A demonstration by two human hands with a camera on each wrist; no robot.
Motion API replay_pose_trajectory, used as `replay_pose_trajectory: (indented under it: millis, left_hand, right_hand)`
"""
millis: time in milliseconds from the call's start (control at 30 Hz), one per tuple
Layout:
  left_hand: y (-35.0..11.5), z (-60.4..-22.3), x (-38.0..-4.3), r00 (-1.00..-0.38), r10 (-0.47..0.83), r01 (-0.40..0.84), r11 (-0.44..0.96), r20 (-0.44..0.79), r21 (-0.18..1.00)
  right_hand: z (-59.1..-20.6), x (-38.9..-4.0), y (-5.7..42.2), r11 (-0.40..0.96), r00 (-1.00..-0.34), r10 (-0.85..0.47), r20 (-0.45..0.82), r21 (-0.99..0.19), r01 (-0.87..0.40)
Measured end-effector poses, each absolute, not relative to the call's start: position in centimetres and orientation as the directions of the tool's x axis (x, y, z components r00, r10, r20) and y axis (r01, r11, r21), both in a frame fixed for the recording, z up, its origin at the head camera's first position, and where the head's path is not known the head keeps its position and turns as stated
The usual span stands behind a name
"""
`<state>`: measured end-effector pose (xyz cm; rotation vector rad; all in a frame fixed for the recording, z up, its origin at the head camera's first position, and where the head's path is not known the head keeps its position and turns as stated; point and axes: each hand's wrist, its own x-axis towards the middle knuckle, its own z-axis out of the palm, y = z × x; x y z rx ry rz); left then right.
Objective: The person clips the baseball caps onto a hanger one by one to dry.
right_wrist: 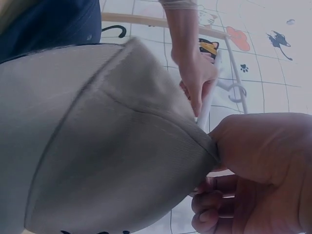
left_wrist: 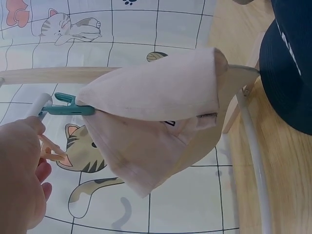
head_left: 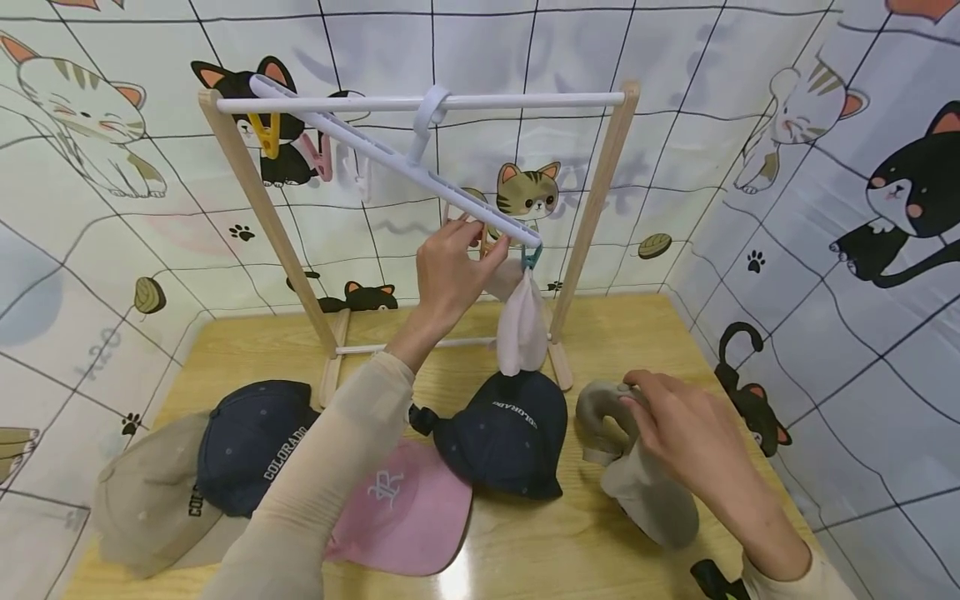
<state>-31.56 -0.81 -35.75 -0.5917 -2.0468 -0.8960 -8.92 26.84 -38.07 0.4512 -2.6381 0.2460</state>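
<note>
- Left hand (head_left: 450, 267): raised to the white clip hanger (head_left: 390, 158), fingers pinched on an orange peg (left_wrist: 51, 152) at the hanger's low end; teal peg (left_wrist: 73, 105) just beside the grip, clamped on a pale pink cap (head_left: 521, 321).
- Pale pink cap: hung by its edge from the teal peg, drooping below and to the right of the left-hand grip; soft, light cloth, judged to fold easily, stiff only at the brim.
- Right hand (head_left: 693, 437): down on the wooden table (head_left: 600, 333), fingers curled round the crown edge of a grey-beige cap (head_left: 637, 475); thumb over the seam in the right wrist view.
- Grey-beige cap: lying on the table under and ahead of the right-hand grip; limp crown, firmer brim; judged light, not fragile, best taken at the brim or back edge for pegging.
- Hanger: tilted, hooked over the top rail of a wooden rack (head_left: 592, 225); yellow peg (head_left: 266, 137) and pink peg (head_left: 322, 154) at the far, high end, both empty.
- Left of the right-hand grip, on the table: navy cap (head_left: 510, 433), pink cap (head_left: 408, 508), second navy cap (head_left: 251, 442), tan cap (head_left: 146, 500).
- Containers: none seen.
</note>
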Motion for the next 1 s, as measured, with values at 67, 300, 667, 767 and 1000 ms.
replay_pose_trajectory:
  millis: [67, 300, 667, 767, 1000]
  left_hand:
    - [-0.8, -35.7, -31.5, -0.562, 0.103, 0.671, 0.637, 0.821, 0.38]
    - [-1.0, -35.3, -31.6, -0.561, 0.119, 0.673, 0.641, 0.819, 0.368]
    - [-1.1, -35.0, -31.4, -0.588, 0.163, 0.66, 0.664, 0.792, 0.352]
    - [-1.2, -34.7, -31.3, -0.599, 0.178, 0.654, 0.671, 0.781, 0.349]
    - [-1.2, -34.2, -31.5, -0.605, 0.213, 0.654, 0.682, 0.767, 0.327]
  right_hand:
    - [-38.0, -8.9, 26.9, 0.934, -0.846, -0.268, 0.462, -0.091, -0.345]
    - [-36.9, -9.3, 27.6, 0.943, -0.827, -0.233, 0.511, -0.087, -0.32]
    - [-35.4, -9.6, 27.7, 0.927, -0.842, -0.219, 0.493, -0.163, -0.337]
    - [-34.8, -9.6, 27.5, 0.915, -0.836, -0.221, 0.502, -0.191, -0.356]
    - [-33.5, -10.0, 27.3, 0.875, -0.788, -0.227, 0.572, -0.235, -0.423]
